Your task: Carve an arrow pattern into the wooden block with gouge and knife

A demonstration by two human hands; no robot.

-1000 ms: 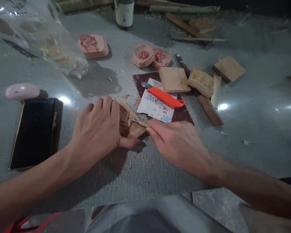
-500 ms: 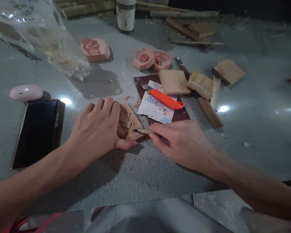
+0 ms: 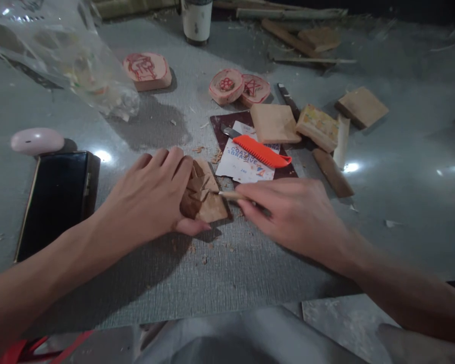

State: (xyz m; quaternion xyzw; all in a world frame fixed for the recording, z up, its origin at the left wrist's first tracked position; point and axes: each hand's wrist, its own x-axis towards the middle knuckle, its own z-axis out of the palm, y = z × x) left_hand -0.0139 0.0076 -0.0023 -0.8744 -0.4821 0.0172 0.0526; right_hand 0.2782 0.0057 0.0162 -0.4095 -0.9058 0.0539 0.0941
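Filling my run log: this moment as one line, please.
left hand: steadies carved wood block; right hand: grips slim tool; orange-handled knife: on sandpaper

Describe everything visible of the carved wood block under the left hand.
The carved wood block looks like brown wood, with angular cuts on top and a darker patch toward the left hand. It lies on the gray table. The left hand holds it and hides its left part. The slim tool in the right hand points at its right edge; contact is unclear.

Grey table [image 3: 159,288] | on it: carved block [image 3: 214,208], black case [image 3: 55,199], dark sheet [image 3: 219,127], wood shavings [image 3: 216,157]
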